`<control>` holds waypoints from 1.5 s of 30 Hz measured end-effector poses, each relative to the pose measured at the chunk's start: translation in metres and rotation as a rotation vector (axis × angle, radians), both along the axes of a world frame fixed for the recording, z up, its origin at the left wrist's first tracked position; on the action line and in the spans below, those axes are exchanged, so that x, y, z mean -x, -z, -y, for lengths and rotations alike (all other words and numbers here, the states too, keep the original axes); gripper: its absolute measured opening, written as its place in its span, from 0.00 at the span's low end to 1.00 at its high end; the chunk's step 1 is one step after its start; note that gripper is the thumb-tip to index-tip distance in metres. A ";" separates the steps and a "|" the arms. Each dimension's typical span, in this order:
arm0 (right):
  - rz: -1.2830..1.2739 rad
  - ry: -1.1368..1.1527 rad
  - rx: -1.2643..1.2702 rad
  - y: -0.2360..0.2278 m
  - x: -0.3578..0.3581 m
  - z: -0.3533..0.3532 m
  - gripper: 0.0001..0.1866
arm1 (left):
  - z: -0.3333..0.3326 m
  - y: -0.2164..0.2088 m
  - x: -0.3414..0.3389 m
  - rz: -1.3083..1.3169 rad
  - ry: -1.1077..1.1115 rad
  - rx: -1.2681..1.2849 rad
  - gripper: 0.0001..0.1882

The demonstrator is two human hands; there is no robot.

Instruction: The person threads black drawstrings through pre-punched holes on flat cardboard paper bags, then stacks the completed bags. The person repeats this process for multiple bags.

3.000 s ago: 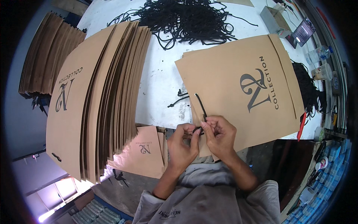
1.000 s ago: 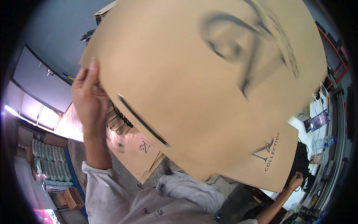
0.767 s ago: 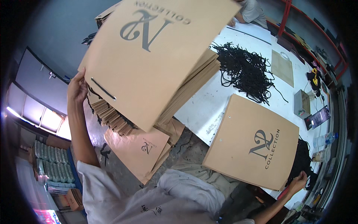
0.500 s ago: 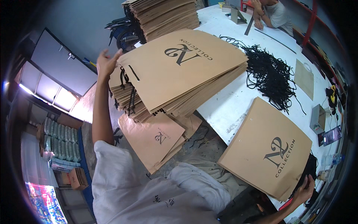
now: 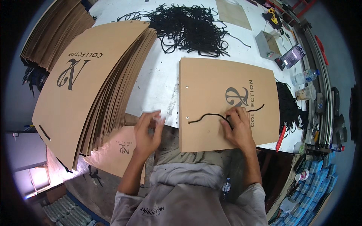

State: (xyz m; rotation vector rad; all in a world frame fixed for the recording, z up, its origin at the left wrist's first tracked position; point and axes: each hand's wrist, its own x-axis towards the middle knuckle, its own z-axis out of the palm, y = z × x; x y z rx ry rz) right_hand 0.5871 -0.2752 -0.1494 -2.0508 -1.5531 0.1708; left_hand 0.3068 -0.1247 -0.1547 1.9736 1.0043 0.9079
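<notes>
A stack of flat brown kraft paper bags [image 5: 207,79] lies in front of me, printed in dark ink, with two small eyelets along its left edge. Over the top bag, my right hand [image 5: 239,128] pinches a black cord [image 5: 208,114]. One cord end lies near the lower eyelet; the other sticks out to the right of my fingers. My left hand [image 5: 149,132] hovers left of the stack, fingers curled and slightly blurred, thumb apart, nothing visible in it. A larger pile of bags [image 5: 86,64] stands at left; its top bag has a black cord handle.
A heap of black cords [image 5: 184,28] lies at the far side of the white table [image 5: 158,71]. More cords [image 5: 288,109] and a red-handled tool [image 5: 281,138] sit right of the bags. Beyond are a phone [image 5: 293,56], a grey box [image 5: 267,44] and a water bottle [image 5: 304,77].
My view has swung right. My left hand has come from the big pile toward the smaller stack. My right hand has moved from the table's right side onto the top bag, now with a cord.
</notes>
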 end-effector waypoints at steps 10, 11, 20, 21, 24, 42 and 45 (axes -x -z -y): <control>-0.287 -0.220 -0.017 0.019 0.059 -0.062 0.10 | -0.046 0.044 -0.082 0.023 -0.022 0.366 0.16; -0.343 -0.175 -0.063 0.015 0.055 -0.066 0.09 | -0.046 0.039 -0.087 -0.015 -0.023 0.349 0.16; -0.399 -0.166 -0.125 0.005 0.029 -0.113 0.04 | -0.031 0.036 -0.077 0.219 0.156 0.638 0.26; -0.391 -0.175 -0.126 0.007 0.030 -0.113 0.04 | -0.030 0.036 -0.075 0.221 0.193 0.647 0.27; -0.379 -0.193 -0.122 0.012 0.033 -0.108 0.04 | -0.035 0.045 -0.077 0.322 0.166 0.706 0.27; -0.561 -0.063 -0.106 0.028 0.037 -0.103 0.07 | -0.058 0.044 -0.038 0.259 -0.108 0.496 0.16; -0.455 -0.193 -0.195 0.022 0.054 -0.104 0.09 | -0.036 0.022 -0.040 0.409 0.161 0.621 0.16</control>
